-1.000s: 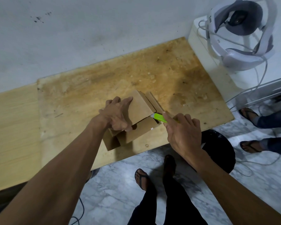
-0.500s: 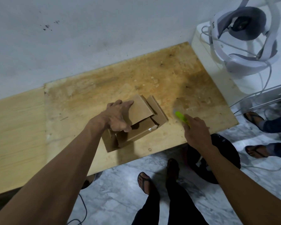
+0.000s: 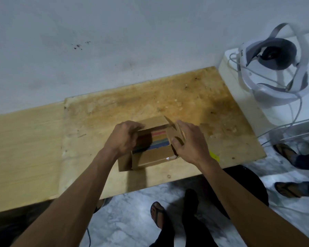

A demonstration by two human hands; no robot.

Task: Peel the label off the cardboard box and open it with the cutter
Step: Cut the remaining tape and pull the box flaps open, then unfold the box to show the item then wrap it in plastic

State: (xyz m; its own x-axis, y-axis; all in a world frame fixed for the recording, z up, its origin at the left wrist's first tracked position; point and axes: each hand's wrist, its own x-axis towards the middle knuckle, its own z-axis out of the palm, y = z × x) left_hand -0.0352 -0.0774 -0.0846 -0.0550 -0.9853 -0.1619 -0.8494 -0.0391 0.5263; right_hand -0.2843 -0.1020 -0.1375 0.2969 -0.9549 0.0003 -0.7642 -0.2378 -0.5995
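A brown cardboard box [image 3: 154,156] sits on the stained wooden board [image 3: 194,97], its top flaps spread apart. Red, green and blue items [image 3: 159,139] show inside it. My left hand [image 3: 124,138] grips the box's left flap and edge. My right hand [image 3: 190,141] holds the right flap, thumb on its inner face. The green cutter [image 3: 214,155] lies on the board just right of my right wrist, mostly hidden by it. No label can be seen on the box.
A white headset [image 3: 275,72] with cables rests on a white ledge at the right. The board's front edge runs just below the box. Beyond it are my feet on a marble floor, a dark round object [image 3: 246,184] and another person's sandalled feet [image 3: 289,189].
My right hand put the green cutter down on the board and came back to the box's right flap. Both hands have pulled the flaps apart, showing the coloured contents.
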